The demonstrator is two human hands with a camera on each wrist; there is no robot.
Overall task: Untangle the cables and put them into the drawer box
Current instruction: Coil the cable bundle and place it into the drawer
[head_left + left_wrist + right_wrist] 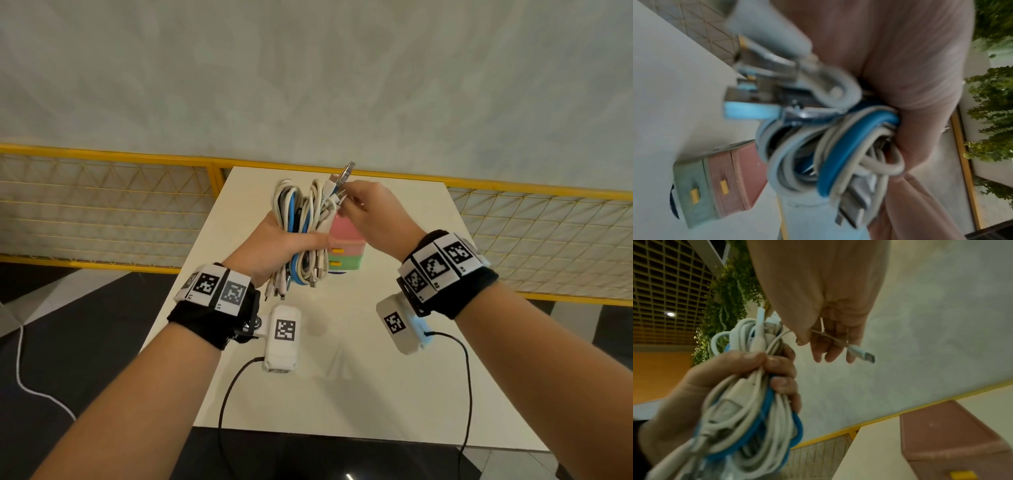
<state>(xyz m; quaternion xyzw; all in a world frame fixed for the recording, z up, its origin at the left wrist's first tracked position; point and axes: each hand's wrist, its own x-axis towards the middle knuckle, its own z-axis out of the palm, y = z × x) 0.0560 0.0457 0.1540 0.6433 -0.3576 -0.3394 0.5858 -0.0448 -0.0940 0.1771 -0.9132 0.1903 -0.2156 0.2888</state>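
My left hand (281, 245) grips a thick bundle of tangled cables (303, 219), white ones with a blue one and a dark one among them, held up above the table. Plug ends hang below the fist. My right hand (363, 209) pinches one thin white cable (830, 337) near its end, and the plug (865, 354) sticks out past the fingers. That cable runs back into the bundle (748, 402). Behind the hands stands the small drawer box (346, 246), pink drawer over green (719, 185), both with yellow handles and pushed in.
The white table (342, 359) carries only the drawer box. A yellow mesh railing (102, 205) runs behind and to both sides. Dark floor lies to the left, with a loose white cord (24, 377) on it. Black leads hang from the wrist cameras.
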